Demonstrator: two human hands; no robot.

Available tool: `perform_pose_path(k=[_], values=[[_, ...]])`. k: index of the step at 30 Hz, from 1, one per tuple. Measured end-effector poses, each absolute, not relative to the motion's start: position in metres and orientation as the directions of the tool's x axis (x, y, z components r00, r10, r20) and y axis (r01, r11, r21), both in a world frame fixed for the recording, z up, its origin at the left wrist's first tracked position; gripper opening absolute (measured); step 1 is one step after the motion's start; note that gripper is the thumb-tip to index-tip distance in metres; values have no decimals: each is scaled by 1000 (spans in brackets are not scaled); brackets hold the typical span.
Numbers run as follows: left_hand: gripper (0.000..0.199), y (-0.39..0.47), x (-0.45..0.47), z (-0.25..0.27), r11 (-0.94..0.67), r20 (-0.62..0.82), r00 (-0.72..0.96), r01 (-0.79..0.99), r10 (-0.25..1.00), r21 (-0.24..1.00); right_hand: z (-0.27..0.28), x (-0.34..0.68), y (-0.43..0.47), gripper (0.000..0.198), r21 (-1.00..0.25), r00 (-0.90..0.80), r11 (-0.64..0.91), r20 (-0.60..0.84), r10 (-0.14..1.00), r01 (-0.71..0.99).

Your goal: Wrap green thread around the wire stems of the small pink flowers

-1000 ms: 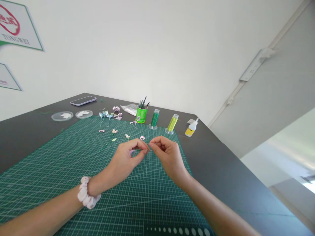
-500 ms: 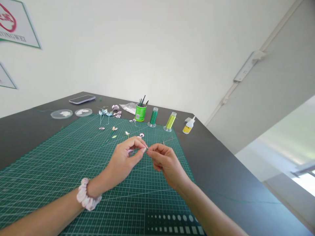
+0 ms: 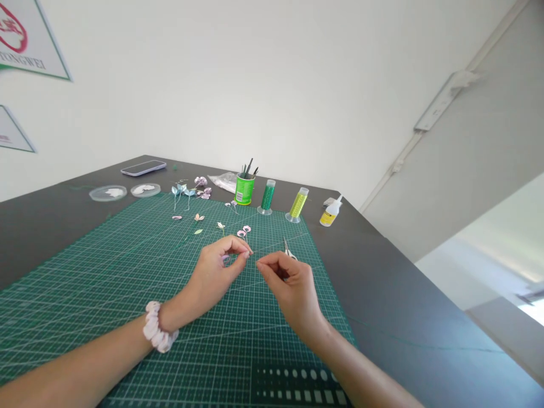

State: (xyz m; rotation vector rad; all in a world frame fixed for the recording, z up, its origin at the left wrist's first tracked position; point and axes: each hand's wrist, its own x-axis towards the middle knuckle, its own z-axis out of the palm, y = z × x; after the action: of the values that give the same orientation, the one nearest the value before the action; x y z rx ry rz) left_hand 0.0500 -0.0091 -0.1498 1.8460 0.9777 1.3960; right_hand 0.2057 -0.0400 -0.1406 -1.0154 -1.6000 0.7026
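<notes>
My left hand [image 3: 221,269], wearing a pale scrunchie [image 3: 159,328] on the wrist, is closed in a pinch. A bit of a small lilac petal piece [image 3: 225,258] shows inside its curled fingers; the rest is hidden. Just to the right, my right hand [image 3: 293,286] pinches thumb and forefinger together. Whatever it holds, perhaps a fine thread, is too thin to make out. A small gap separates the two sets of fingertips. Both hands are above the green cutting mat [image 3: 204,351]. Scissors [image 3: 289,249] lie behind my right hand, partly covered by it.
Small fabric-like flowers [image 3: 187,192] and petals [image 3: 199,217] lie at the mat's far side. Behind stand a green can [image 3: 244,190] of tools, a dark green thread spool [image 3: 267,197], a yellow-green spool [image 3: 298,205] and a glue bottle [image 3: 330,212]. Shallow dishes [image 3: 108,193] and a phone [image 3: 143,168] sit left.
My right hand has moved away from the left fingertips, slightly right, and its fingers have turned. More of the scissors shows. My left hand keeps its pinch. The view has shifted a little.
</notes>
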Motion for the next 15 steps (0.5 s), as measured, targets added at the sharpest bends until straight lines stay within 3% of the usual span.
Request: perform_pose_path(k=[3, 5, 15], values=[[12, -9, 50, -152, -551, 521, 182, 211, 834, 808, -144, 209, -41, 17, -646, -149, 639, 645, 750, 417], [11, -10, 51, -152, -569, 534, 202, 219, 821, 793, -144, 212, -41, 17, -583, -165, 676, 690, 705, 451], [12, -21, 53, -153, -600, 517, 336, 224, 788, 768, -146, 220, -27, 13, -785, -34, 545, 561, 827, 296]])
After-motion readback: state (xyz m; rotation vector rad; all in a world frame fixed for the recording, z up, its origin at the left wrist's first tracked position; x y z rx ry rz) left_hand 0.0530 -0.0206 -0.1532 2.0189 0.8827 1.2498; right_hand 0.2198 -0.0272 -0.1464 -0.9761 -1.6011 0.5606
